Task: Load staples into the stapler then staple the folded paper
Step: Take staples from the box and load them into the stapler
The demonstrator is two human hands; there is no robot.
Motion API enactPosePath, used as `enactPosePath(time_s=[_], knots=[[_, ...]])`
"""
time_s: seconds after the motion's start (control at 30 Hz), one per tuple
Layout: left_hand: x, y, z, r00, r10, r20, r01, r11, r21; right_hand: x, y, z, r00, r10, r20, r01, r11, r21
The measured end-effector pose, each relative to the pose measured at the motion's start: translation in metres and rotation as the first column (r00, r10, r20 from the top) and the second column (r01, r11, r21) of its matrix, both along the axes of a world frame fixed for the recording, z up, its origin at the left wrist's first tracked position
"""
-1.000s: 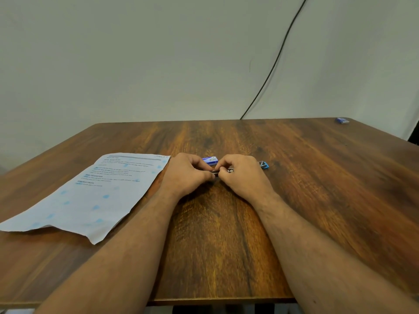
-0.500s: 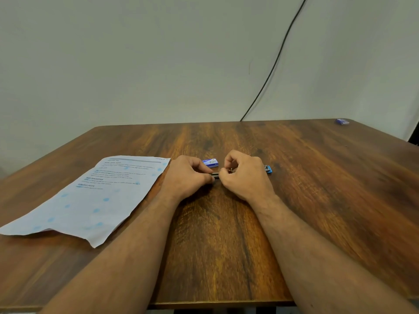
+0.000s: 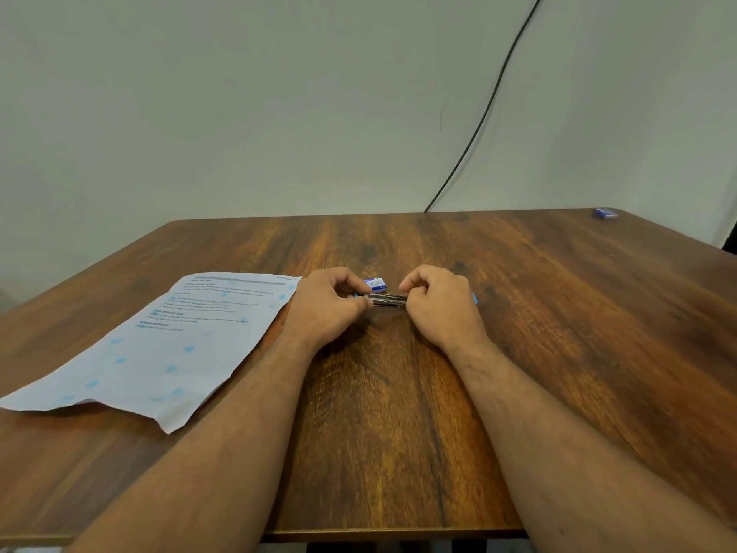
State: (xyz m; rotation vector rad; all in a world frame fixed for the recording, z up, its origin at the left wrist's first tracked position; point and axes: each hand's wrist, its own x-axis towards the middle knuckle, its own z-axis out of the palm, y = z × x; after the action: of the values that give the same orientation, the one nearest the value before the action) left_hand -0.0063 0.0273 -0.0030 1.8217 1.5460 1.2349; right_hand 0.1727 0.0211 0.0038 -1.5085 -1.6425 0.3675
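Note:
A small stapler (image 3: 389,300) with blue ends lies across the middle of the wooden table (image 3: 558,313), its metal staple channel showing between my hands. My left hand (image 3: 325,307) pinches its left end. My right hand (image 3: 440,303) covers and grips its right end, with only a blue tip showing past the knuckles. A small blue and white staple box (image 3: 375,284) sits just behind the stapler. The printed paper (image 3: 159,345) lies flat to the left, beside my left wrist, its near edge slightly curled.
A second small blue box (image 3: 605,213) rests at the table's far right corner. A black cable (image 3: 478,125) runs down the wall behind the table. The table's front edge lies under my forearms.
My hands have drawn apart along the stapler, so more of its metal middle shows between them. The paper and boxes have not moved.

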Motion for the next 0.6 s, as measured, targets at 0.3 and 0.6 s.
enactPosePath(time_s=[0.3,0.6], knots=[[-0.0008,-0.0017,0.0018,0.995,0.007,0.101,-0.019,0.993,0.119,0.0005,0.0039,-0.0022,0.994,0.086,0.061,-0.087,0.996,0.005],[-0.0017,-0.0002,0.0014,0.981,0.039,0.189,-0.053,0.996,0.072,0.0033,0.0052,-0.0050,0.990,0.142,0.025,-0.143,0.989,0.032]])
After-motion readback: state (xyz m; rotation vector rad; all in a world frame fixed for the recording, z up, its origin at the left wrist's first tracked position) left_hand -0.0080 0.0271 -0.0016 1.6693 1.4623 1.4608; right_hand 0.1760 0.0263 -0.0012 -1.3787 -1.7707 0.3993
